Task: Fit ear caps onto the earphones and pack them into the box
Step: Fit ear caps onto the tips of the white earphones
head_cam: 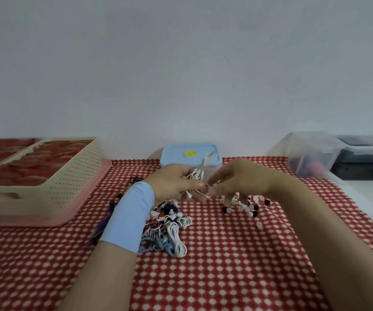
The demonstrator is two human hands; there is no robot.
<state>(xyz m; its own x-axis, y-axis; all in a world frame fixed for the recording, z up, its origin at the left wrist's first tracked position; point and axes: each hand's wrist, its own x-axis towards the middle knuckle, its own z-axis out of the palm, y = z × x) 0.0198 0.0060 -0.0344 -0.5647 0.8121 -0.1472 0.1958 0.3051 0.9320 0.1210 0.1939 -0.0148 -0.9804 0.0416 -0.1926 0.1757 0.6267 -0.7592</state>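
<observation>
My left hand [174, 182] grips a coiled white earphone [196, 174] above the red checked tablecloth, with one earbud hanging below the fingers. My right hand [234, 180] meets it fingertip to fingertip and pinches at the earbud end; I cannot make out a cap between the fingers. A heap of wound earphones [169, 230] in white, blue and dark colours lies under my left wrist. Loose ear caps [248, 208], black, white and one green, are scattered below my right hand. A box with a light blue lid [190, 154] stands just behind both hands.
A cream perforated basket [53, 176] filled with red items sits on a pink tray [73, 212] at the left. Clear plastic containers [315, 153] and a dark box [364, 153] stand at the back right. The white wall is close behind.
</observation>
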